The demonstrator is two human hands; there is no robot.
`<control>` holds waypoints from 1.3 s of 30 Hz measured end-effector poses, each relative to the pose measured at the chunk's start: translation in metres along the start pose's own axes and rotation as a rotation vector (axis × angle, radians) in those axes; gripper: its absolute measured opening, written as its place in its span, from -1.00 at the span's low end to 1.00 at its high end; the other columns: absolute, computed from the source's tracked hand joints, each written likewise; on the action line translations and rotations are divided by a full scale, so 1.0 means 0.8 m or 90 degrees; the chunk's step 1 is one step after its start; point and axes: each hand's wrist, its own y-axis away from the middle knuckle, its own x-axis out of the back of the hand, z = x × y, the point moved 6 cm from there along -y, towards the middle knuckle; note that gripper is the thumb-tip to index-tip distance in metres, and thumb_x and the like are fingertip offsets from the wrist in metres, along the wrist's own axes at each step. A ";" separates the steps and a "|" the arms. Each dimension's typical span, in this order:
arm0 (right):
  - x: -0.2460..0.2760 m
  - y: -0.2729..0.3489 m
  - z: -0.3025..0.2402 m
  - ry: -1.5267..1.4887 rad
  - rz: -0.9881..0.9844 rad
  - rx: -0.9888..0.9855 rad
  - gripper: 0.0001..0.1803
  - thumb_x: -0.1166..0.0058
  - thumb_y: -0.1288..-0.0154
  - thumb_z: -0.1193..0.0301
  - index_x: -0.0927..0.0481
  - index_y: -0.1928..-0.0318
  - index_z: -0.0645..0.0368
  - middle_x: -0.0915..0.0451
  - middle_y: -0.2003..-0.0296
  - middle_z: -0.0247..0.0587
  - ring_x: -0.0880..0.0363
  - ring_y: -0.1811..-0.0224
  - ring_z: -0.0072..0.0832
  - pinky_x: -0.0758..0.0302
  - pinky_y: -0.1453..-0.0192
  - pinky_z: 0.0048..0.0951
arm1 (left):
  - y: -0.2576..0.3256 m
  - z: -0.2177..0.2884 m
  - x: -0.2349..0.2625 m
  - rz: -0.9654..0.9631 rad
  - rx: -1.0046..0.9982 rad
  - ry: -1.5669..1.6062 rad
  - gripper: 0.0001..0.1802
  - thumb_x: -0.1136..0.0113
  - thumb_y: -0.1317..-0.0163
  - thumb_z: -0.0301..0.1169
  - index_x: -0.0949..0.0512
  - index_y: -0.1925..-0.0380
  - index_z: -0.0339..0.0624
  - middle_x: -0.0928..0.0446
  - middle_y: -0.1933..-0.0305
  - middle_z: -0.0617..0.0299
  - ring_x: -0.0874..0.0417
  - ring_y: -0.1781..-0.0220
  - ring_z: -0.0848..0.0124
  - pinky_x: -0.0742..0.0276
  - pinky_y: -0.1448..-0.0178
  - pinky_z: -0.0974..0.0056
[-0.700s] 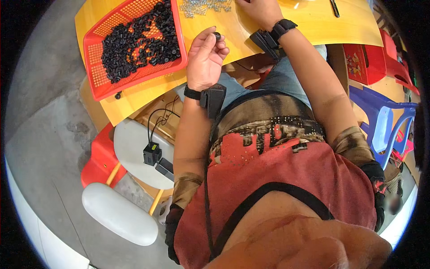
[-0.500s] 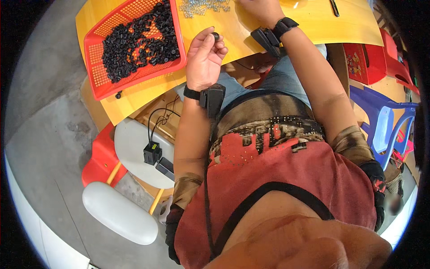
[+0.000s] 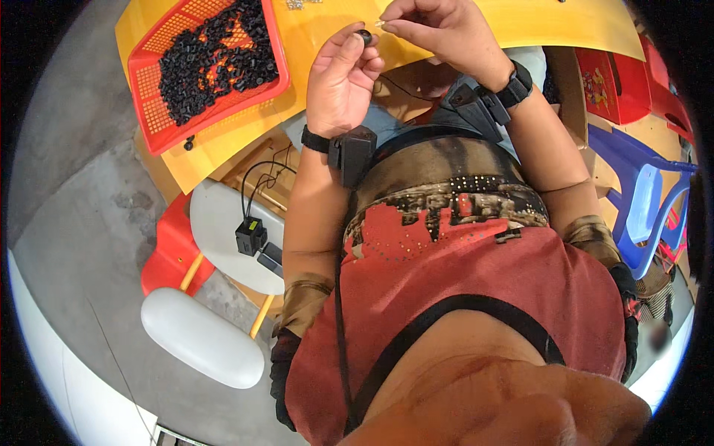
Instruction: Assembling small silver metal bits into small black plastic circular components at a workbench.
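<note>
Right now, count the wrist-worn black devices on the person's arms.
2: one black device strapped on the left wrist, one black device strapped on the right wrist. None other shows.

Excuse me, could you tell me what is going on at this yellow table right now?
A person sits at a yellow table and works with both hands close together at its near edge. The left hand pinches a small black ring-shaped part at its fingertips. The right hand holds a thin pale piece, too small to identify, right beside that part. A red basket full of similar small black parts stands on the table to the person's left.
</note>
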 end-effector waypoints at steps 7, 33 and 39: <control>-0.009 0.022 -0.064 0.314 0.010 0.198 -0.87 -0.31 -0.17 0.58 -0.67 0.25 0.30 -0.68 0.34 -0.08 -0.68 0.32 -0.32 -0.57 0.25 -0.42 | 0.008 -0.010 -0.012 -0.012 -0.003 -0.019 -0.70 -0.21 -0.39 -0.47 -0.55 -0.09 -0.29 -0.61 0.10 0.21 -0.60 0.14 0.45 -0.59 -0.01 0.32; -0.042 0.028 -0.041 0.446 -0.038 0.330 -0.50 -0.12 -0.29 0.56 -0.55 -0.26 0.10 -0.53 -0.03 -0.06 -0.51 -0.09 -0.21 -0.44 -0.20 -0.31 | 0.002 -0.001 -0.010 0.007 -0.035 0.035 -0.73 -0.17 -0.41 -0.49 -0.57 -0.07 -0.28 -0.64 0.10 0.23 -0.62 0.18 0.49 -0.59 0.03 0.35; -0.030 0.022 -0.036 0.357 0.035 0.307 -0.67 -0.14 -0.29 0.58 -0.68 -0.07 0.17 -0.62 0.15 -0.19 -0.62 0.10 -0.33 -0.53 -0.01 -0.44 | 0.000 -0.002 -0.015 0.006 -0.033 0.026 -0.75 -0.19 -0.39 -0.50 -0.59 -0.04 -0.25 -0.65 0.17 0.25 -0.64 0.21 0.48 -0.60 0.03 0.33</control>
